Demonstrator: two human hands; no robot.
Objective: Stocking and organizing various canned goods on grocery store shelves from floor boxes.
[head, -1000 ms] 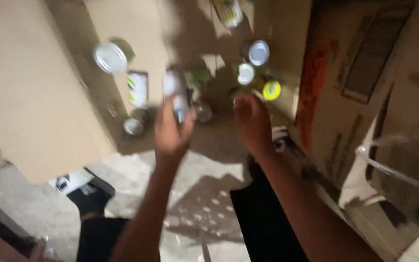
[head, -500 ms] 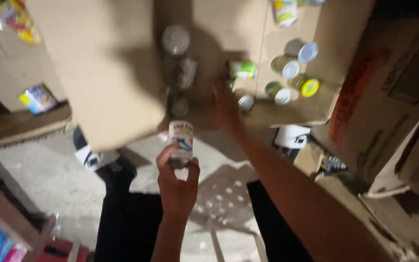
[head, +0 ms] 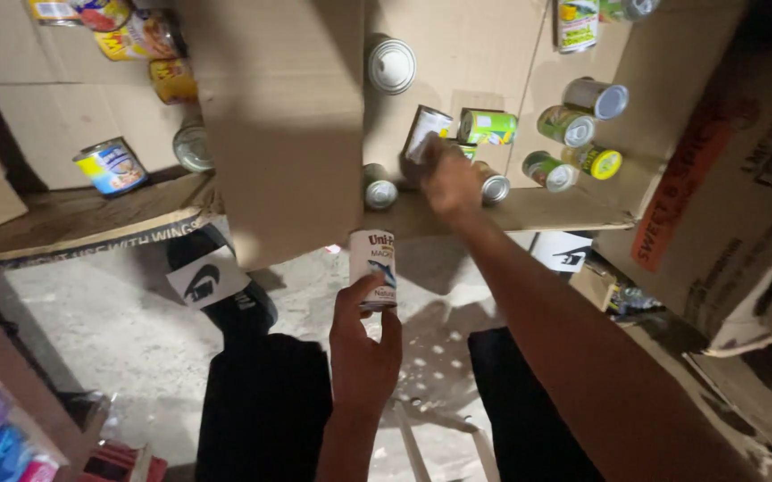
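My left hand (head: 363, 344) grips a white-labelled tin can (head: 373, 265) with a fish picture, held upright over my lap, near the front edge of a flattened cardboard sheet (head: 457, 54). My right hand (head: 448, 178) reaches out onto that cardboard and closes on a white-labelled can (head: 425, 130) that lies tilted. Beside it lie a green-labelled can (head: 488, 126) and two small silver-topped cans (head: 379, 189) (head: 494, 186).
More cans lie on the cardboard: a silver-topped one (head: 391, 64), green ones (head: 567, 125) (head: 546, 170), a yellow-lidded one (head: 596, 161). A blue and yellow can (head: 111, 165) sits at left. A big cardboard box (head: 725, 178) stands at right. My dark-trousered legs (head: 265, 402) and shoes (head: 216, 286) are below.
My left hand has drawn the fish can back from the cardboard toward my lap. My right hand has shifted left and taken hold of the white-labelled can. The view swung left and down.
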